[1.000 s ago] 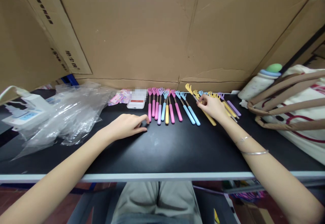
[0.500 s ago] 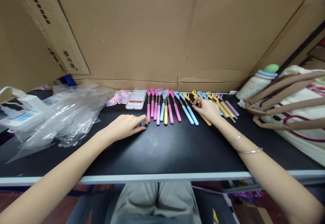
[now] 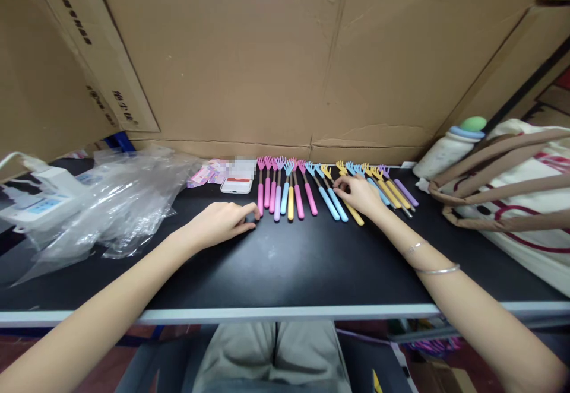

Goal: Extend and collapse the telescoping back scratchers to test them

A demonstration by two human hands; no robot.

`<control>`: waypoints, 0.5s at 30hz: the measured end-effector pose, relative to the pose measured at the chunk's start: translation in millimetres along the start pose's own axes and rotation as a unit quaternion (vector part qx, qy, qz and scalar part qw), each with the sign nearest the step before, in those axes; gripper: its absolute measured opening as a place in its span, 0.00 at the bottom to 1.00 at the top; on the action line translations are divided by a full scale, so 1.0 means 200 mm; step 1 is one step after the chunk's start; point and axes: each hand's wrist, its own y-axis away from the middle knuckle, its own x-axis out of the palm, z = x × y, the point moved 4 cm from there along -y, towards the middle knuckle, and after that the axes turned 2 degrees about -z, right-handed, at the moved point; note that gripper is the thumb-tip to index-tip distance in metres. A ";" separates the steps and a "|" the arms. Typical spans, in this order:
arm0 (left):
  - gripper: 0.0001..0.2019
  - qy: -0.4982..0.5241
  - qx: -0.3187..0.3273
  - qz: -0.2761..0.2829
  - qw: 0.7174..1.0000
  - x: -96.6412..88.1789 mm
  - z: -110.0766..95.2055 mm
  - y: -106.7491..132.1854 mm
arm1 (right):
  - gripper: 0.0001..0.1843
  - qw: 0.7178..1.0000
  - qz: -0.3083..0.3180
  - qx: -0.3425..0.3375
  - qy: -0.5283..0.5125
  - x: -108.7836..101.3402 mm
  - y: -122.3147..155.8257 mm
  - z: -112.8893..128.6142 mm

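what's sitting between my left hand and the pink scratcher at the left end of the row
Nothing visible. The left hand rests on the black tabletop, its forefinger tip right beside the near end of the leftmost pink-handled, claw-headed back scratcher; whether they touch cannot be told.

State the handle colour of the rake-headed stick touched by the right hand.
Yellow plastic handle, clearest in the head view.

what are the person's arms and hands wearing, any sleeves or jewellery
No sleeves or gloves: left hand and right hand are bare, forearms too. The right wrist wears a fine silver chain bracelet, with a thin plain silver bangle farther up. The left wrist wears nothing.
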 end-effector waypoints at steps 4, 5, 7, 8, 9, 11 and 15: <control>0.10 -0.004 -0.005 0.003 1.000 0.00 0.00 0.00 | 0.10 0.999 0.005 -0.031 -0.008 0.01 0.00 0.01; 0.10 -0.005 -0.005 0.003 1.000 0.00 0.00 0.00 | 0.11 0.999 0.007 -0.037 -0.008 0.01 0.00 0.02; 0.11 -0.005 -0.005 0.003 1.000 0.00 0.00 0.00 | 0.13 0.999 0.011 -0.048 -0.009 0.01 0.00 0.03; 0.11 -0.004 -0.004 0.002 1.000 0.00 0.00 0.00 | 0.14 0.998 0.013 -0.054 -0.009 0.01 0.00 0.03; 0.11 -0.005 -0.003 0.001 1.000 0.00 0.00 0.00 | 0.15 0.998 0.015 -0.059 -0.009 0.01 0.00 0.04; 0.12 -0.005 -0.002 0.000 1.000 -0.01 0.00 0.00 | 0.16 0.998 0.020 -0.066 -0.009 0.01 0.00 0.04; 0.11 -0.006 -0.005 0.006 1.000 -0.01 -0.01 0.01 | 0.18 0.997 0.027 -0.077 -0.014 0.01 0.00 0.06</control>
